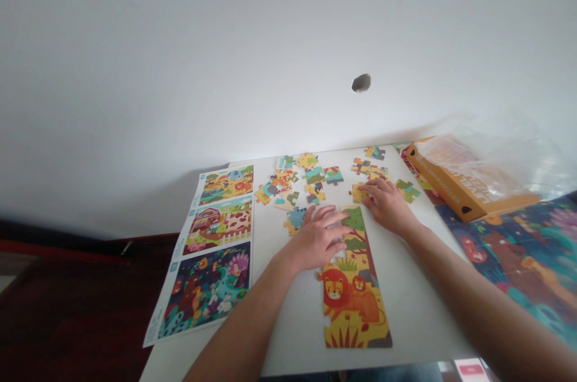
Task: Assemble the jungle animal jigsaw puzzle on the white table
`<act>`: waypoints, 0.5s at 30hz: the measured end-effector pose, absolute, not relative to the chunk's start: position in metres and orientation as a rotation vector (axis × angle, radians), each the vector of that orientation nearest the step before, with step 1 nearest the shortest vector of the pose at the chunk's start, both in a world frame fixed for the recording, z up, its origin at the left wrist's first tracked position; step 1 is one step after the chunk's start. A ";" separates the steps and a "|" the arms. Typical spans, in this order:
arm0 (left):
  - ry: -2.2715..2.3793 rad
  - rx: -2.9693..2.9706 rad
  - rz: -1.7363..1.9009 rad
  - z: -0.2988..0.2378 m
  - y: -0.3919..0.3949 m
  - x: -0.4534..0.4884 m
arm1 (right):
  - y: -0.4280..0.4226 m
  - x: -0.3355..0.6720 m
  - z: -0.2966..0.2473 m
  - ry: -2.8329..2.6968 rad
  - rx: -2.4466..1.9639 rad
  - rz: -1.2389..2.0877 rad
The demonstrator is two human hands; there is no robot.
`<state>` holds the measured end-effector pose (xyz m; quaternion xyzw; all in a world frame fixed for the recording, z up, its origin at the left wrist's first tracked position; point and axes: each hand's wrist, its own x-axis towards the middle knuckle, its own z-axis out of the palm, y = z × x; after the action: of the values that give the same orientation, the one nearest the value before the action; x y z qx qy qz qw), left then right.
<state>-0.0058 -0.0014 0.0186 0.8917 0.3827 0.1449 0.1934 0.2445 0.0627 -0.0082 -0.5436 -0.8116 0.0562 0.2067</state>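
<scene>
A partly joined jigsaw strip (354, 304) with a lion lies on the white table (419, 310), running toward me. My left hand (318, 238) rests flat on the strip's upper left part, fingers stretched out over a piece. My right hand (387, 205) lies just right of the strip's top end, fingers curled down onto a loose yellow piece (358, 193). Several loose pieces (311, 178) are scattered beyond both hands.
A reference sheet (211, 250) with three pictures lies at the left. An orange box (469, 181) under clear plastic wrap stands at the right, and a finished dark puzzle (518, 256) lies beside it. A white wall rises behind the table.
</scene>
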 end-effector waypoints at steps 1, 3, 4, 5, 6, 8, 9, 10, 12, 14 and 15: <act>1.077 2.500 0.404 0.019 -0.001 -0.006 | 0.063 0.244 -0.008 -2.262 -1.521 0.153; 1.084 2.497 0.400 0.019 -0.001 -0.006 | 0.063 0.244 -0.007 -2.257 -1.534 0.155; 1.087 2.496 0.399 0.018 -0.001 -0.005 | 0.063 0.244 -0.006 -2.254 -1.537 0.161; 1.088 2.496 0.399 0.018 -0.002 -0.005 | 0.063 0.245 -0.005 -2.250 -1.540 0.168; 1.088 2.497 0.402 0.018 -0.002 -0.005 | 0.063 0.246 -0.004 -2.248 -1.540 0.176; 1.091 2.498 0.405 0.017 -0.002 -0.005 | 0.063 0.249 -0.002 -2.258 -1.531 0.191; 1.094 2.497 0.407 0.017 -0.002 -0.006 | 0.063 0.250 -0.001 -2.267 -1.527 0.194; 1.099 2.493 0.406 0.017 -0.002 -0.006 | 0.063 0.251 -0.001 -2.275 -1.524 0.195; 1.107 2.483 0.404 0.017 -0.001 -0.006 | 0.063 0.252 0.000 -2.280 -1.527 0.194; 1.109 2.475 0.404 0.017 -0.001 -0.006 | 0.063 0.252 -0.001 -2.267 -1.535 0.190; 1.107 2.474 0.404 0.018 -0.001 -0.006 | 0.063 0.252 -0.001 -2.260 -1.533 0.188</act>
<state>-0.0060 -0.0012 0.0175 0.8846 0.3960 0.1446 0.1994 0.2517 0.0631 -0.0015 -0.5487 -0.8087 0.0673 0.2009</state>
